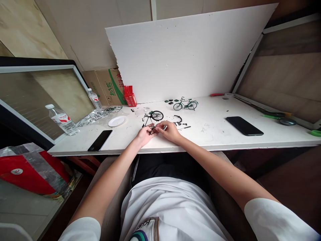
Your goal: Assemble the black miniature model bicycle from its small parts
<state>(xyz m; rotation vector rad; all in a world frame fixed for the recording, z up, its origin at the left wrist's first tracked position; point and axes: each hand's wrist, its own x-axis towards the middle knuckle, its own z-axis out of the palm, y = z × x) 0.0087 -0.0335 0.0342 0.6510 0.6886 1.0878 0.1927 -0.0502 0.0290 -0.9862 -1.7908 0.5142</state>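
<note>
A small black model bicycle (156, 115), partly built, is held between my two hands over the front of the white table. Its one visible wheel points away from me. My left hand (144, 136) is closed around the near end of the frame from the left. From the right, my right hand (168, 131) pinches at the same end, and the fingers hide what exactly they grip there. Small loose black parts (178, 118) lie just right of my right hand. Farther back stands a finished green model bicycle (185, 104), upright on the table.
Phones lie left (100, 140) and right (244, 126) on the white table (210, 140). A white plate (117, 121), water bottles (62, 119), a red box (130, 96) and black part frames (100, 114) are at left. A white foam board (190, 57) stands behind.
</note>
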